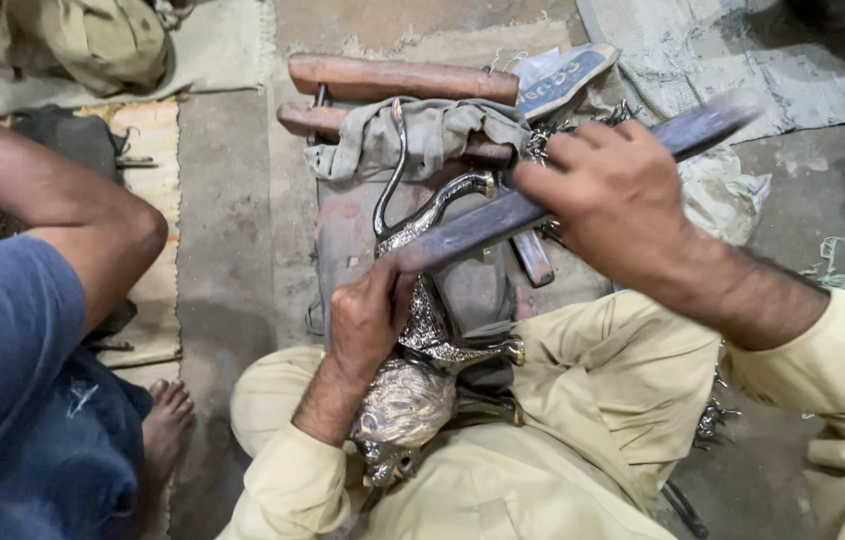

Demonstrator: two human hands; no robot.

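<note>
My right hand [615, 200] grips the upper part of a long dark flat file [488, 222] that slants from upper right down to lower left. My left hand [368, 315] pinches the file's lower tip. Under the file lies an ornate silver metal hilt piece [430, 325] with a curved guard [390, 190] and an animal-head pommel [403, 412], resting in my lap against a worn wooden block [353, 232]. Both sleeves are pale khaki.
Two wooden-handled tools [398, 78] and a grey-green rag [433, 135] lie at the block's far end. Another person in blue sits at the left, with an arm [63, 205] and a bare foot [165, 422] close by. Cloth and sacking cover the concrete floor [223, 250].
</note>
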